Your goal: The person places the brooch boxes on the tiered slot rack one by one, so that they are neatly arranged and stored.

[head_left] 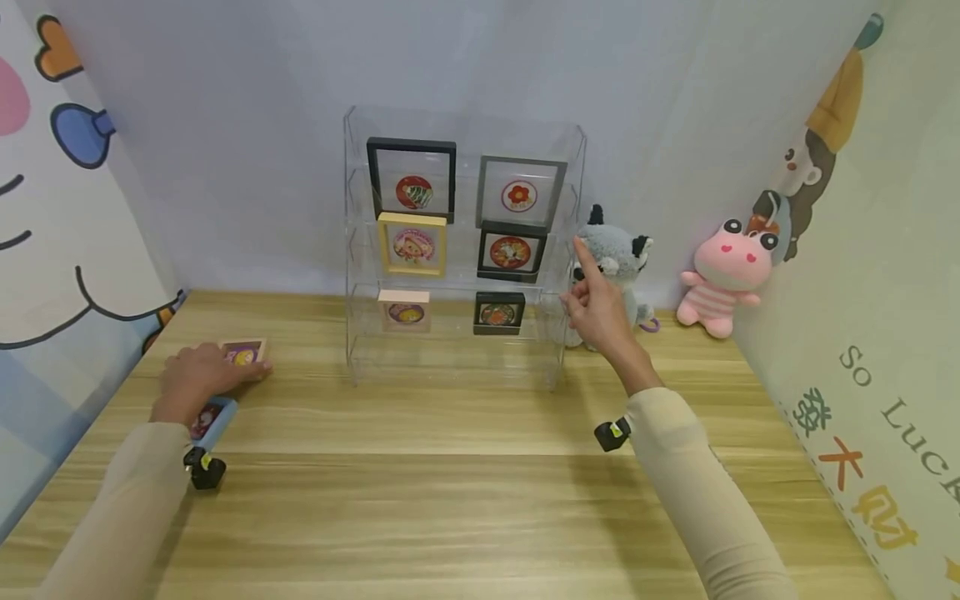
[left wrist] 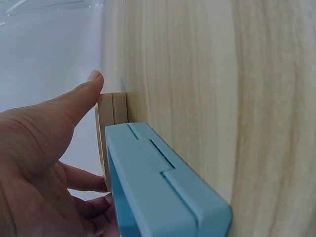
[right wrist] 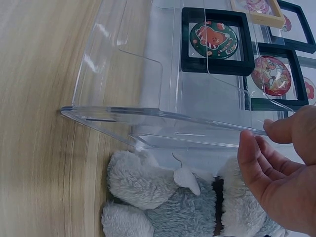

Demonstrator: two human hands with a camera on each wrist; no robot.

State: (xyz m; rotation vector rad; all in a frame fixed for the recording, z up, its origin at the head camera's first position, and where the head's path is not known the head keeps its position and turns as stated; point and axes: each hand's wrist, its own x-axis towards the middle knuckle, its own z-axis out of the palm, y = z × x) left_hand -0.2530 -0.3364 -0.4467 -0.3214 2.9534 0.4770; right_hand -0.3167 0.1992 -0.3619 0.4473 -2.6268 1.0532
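On the left of the table, my left hand [head_left: 198,375] holds a small beige square frame [head_left: 255,344] with a round picture inside. In the left wrist view the thumb lies at one edge of this frame and the fingers at the opposite edge. Close by the wrist lies a light blue frame [left wrist: 153,182]. My right hand [head_left: 600,312] pinches the right side panel of a clear acrylic display rack [right wrist: 163,112] between thumb and fingers, its index finger extended. On the rack's tiers stand several framed round badges, among them a yellow frame [head_left: 384,246] and a black frame [right wrist: 192,64].
A grey plush toy [head_left: 611,243] sits right behind the rack's right side. Farther right, a pink plush toy [head_left: 731,267] leans near the patterned side wall [head_left: 862,275]. The wooden table [head_left: 420,517] stretches in front of the rack.
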